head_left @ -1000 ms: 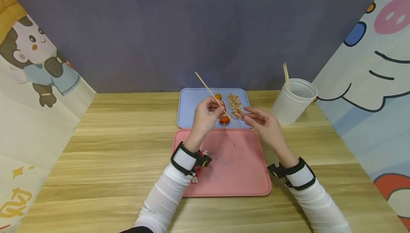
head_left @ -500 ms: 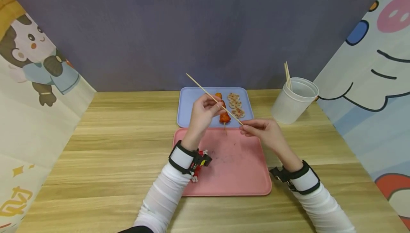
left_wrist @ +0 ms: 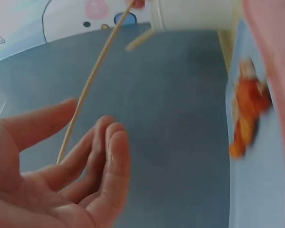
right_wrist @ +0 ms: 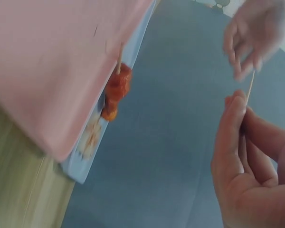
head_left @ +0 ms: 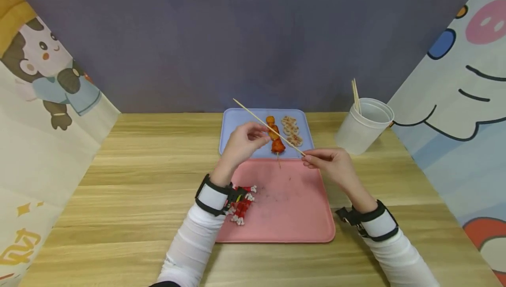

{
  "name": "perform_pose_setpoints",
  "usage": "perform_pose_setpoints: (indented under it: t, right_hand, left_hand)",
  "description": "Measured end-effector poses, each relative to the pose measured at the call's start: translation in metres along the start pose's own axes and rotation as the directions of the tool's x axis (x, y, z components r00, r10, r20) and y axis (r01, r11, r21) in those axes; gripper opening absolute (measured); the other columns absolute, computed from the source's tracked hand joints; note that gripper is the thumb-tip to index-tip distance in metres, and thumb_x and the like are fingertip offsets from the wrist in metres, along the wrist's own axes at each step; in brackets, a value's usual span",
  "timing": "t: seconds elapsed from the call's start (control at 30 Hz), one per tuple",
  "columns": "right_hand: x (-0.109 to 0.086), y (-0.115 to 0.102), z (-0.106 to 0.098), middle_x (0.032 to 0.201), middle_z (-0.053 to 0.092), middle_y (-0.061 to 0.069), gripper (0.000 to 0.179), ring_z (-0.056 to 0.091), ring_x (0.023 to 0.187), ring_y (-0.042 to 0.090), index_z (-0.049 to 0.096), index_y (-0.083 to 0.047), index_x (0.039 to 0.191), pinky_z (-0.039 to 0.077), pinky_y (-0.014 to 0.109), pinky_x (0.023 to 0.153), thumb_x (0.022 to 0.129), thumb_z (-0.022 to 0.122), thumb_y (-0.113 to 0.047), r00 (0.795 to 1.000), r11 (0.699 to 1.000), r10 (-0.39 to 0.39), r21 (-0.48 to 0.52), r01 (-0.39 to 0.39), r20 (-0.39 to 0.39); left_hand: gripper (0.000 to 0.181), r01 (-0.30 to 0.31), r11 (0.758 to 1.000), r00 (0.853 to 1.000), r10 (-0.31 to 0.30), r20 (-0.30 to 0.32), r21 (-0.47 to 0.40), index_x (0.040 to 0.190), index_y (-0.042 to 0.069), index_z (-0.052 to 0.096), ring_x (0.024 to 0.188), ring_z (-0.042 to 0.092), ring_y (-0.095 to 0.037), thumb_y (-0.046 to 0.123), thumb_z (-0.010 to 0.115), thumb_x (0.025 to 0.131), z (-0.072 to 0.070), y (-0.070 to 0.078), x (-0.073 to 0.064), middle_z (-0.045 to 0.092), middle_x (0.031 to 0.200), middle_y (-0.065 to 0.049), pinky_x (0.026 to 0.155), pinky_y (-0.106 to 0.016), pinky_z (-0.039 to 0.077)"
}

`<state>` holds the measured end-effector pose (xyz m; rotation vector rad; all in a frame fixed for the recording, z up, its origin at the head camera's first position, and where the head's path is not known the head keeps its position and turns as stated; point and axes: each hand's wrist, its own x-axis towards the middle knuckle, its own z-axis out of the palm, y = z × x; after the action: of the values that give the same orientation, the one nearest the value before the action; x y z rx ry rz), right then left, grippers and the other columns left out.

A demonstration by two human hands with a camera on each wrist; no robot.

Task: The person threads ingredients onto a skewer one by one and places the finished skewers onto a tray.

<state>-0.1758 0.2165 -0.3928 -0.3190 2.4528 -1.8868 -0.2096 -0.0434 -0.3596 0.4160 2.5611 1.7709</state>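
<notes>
A thin bamboo skewer (head_left: 270, 127) slants above the trays in the head view. My right hand (head_left: 334, 164) pinches its lower right end between thumb and fingertips. The left hand (head_left: 242, 144) is around the skewer's middle with thumb and fingers spread apart. In the left wrist view, the bare skewer (left_wrist: 90, 78) passes between that thumb and the loosely bent fingers. Behind the hands, a blue tray (head_left: 231, 135) carries a skewer of orange-red food pieces (head_left: 278, 146) and a row of browned lotus-root-like slices (head_left: 294, 140).
A pink tray (head_left: 292, 217) lies in front of the blue one. Several red pieces with white ends (head_left: 242, 208) rest at its left side, partly behind the left wrist. A white tub (head_left: 357, 131) with several skewers (head_left: 356, 96) stands at the right; a grey panel (head_left: 253, 41) rises behind.
The right hand has come to the skewer's lower end and pinches it. The left hand's fingers have loosened from the skewer, and that hand has shifted slightly left, uncovering more red pieces.
</notes>
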Motion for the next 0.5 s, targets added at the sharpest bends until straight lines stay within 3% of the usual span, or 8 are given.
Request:
perform_pose_setpoints:
  t: [0.07,0.2,0.37,0.5]
  right_hand:
    - [-0.002,0.003,-0.005,0.085,0.074,0.004,0.027,0.071,0.075,0.007,0.065,0.014,0.107,0.058,0.031,0.069,0.087,0.066,-0.005,1.000,1.000,-0.011,-0.017,0.010,-0.011]
    - [-0.005,0.008,-0.014,0.084,0.074,-0.002,0.027,0.070,0.074,0.003,0.065,0.014,0.106,0.057,0.028,0.068,0.087,0.066,-0.005,0.999,0.998,-0.008,-0.070,0.005,-0.045]
    - [-0.008,0.015,-0.023,0.096,0.072,0.013,0.026,0.067,0.075,-0.003,0.069,0.008,0.105,0.056,0.020,0.067,0.086,0.069,-0.010,0.996,0.981,-0.007,-0.195,-0.009,-0.084]
    - [-0.010,0.019,-0.028,0.098,0.071,0.018,0.026,0.066,0.075,-0.006,0.069,0.007,0.104,0.055,0.018,0.067,0.085,0.070,-0.011,0.995,0.973,-0.003,-0.228,-0.019,-0.095]
  left_hand:
    - [0.020,-0.002,0.990,0.999,-0.003,0.039,0.142,0.103,0.009,0.067,0.084,0.064,-0.019,0.018,0.070,0.085,-0.010,-0.004,-0.007,0.069,0.095,-0.006,0.078,-0.032,0.052]
    - [0.015,0.012,0.958,0.995,-0.040,0.093,0.286,0.096,0.008,0.069,0.079,0.062,-0.018,0.016,0.071,0.083,-0.025,-0.014,-0.020,0.067,0.086,-0.006,0.073,-0.032,0.051]
    - [0.013,0.055,0.908,0.981,-0.126,0.148,0.415,0.086,0.005,0.069,0.073,0.060,-0.016,0.013,0.076,0.078,-0.033,-0.027,-0.035,0.066,0.078,-0.005,0.067,-0.029,0.049]
    - [0.013,0.059,0.862,0.963,-0.183,0.200,0.504,0.086,0.005,0.069,0.075,0.059,-0.017,0.010,0.076,0.076,-0.032,-0.040,-0.042,0.065,0.079,-0.004,0.067,-0.029,0.048]
